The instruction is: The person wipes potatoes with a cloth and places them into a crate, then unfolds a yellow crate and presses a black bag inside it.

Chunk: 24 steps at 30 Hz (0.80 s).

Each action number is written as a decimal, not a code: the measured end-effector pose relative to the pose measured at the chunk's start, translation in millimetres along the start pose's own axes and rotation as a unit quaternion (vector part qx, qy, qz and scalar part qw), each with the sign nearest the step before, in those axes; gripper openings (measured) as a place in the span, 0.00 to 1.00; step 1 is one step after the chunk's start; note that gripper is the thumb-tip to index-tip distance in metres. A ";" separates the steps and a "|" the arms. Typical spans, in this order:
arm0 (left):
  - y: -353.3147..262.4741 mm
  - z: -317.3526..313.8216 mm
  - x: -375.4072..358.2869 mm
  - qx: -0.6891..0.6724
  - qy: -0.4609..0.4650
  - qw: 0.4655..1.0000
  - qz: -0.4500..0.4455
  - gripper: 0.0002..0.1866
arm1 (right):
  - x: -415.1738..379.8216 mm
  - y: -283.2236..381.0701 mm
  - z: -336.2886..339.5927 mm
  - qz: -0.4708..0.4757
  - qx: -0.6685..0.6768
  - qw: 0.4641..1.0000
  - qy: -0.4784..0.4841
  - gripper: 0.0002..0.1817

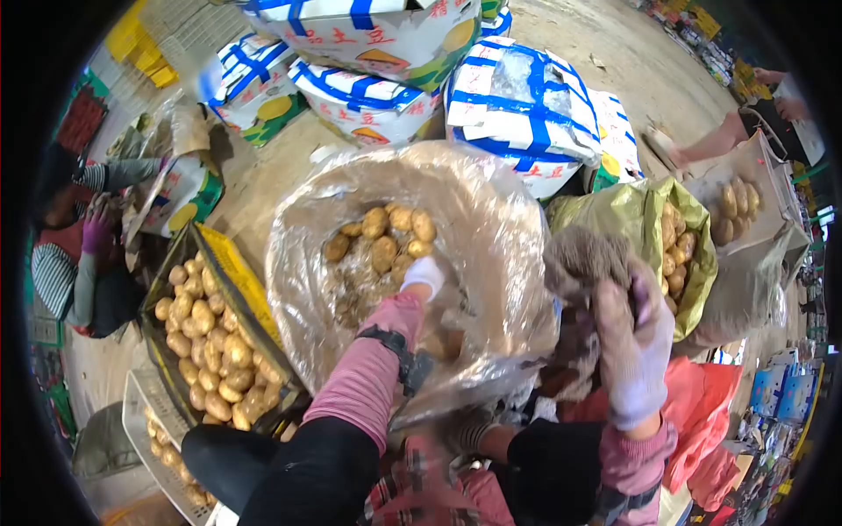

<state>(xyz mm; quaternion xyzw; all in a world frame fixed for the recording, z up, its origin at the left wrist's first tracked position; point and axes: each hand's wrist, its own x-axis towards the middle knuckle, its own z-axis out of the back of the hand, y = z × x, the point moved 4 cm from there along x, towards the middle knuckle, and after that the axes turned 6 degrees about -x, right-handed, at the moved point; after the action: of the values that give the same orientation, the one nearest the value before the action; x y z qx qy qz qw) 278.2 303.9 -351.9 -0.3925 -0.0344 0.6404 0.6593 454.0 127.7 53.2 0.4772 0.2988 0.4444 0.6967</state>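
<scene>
Potatoes [383,252] lie at the bottom of a large container lined with a clear plastic bag [298,206]. My left hand [424,277], in a white glove, reaches down into this container, right at the potatoes on its right side; its fingers are mostly hidden. Outside the container's right rim, my gloved right hand [638,342] is raised. Its fingers are closed on a shaggy grey-brown cloth [586,263], which hangs down on the left of the hand.
Potatoes fill a dark-lined yellow crate [241,263] at left, with a white crate [145,412] below. A yellow-green sack [605,206] of potatoes stands at right. Taped boxes [517,110] block the far side. One person [96,237] works at left; another person's arm [715,140] shows at right.
</scene>
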 end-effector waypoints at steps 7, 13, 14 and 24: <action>-5.6 -31.6 18.4 0.090 0.000 0.996 -0.009 0.28 | 13.1 -7.1 -5.7 -0.005 0.021 1.000 -0.011 0.25; -1.4 12.9 -1.1 -0.401 0.167 0.898 0.071 0.21 | 16.8 -3.6 -12.9 0.051 0.001 0.998 0.021 0.26; -8.8 32.3 -19.1 -0.541 0.221 0.807 0.088 0.22 | 16.1 4.2 -15.9 0.077 0.009 0.997 0.021 0.28; -53.5 255.2 -306.1 -0.757 0.289 0.569 -0.139 0.32 | -26.4 47.8 -70.7 0.154 0.085 0.979 0.106 0.43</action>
<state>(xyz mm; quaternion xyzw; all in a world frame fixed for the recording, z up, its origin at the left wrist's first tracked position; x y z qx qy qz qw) 127.7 164.8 -5.9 -0.9028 -0.3682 0.1335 0.1775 367.3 139.2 71.5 0.5251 0.3308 0.5678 0.5408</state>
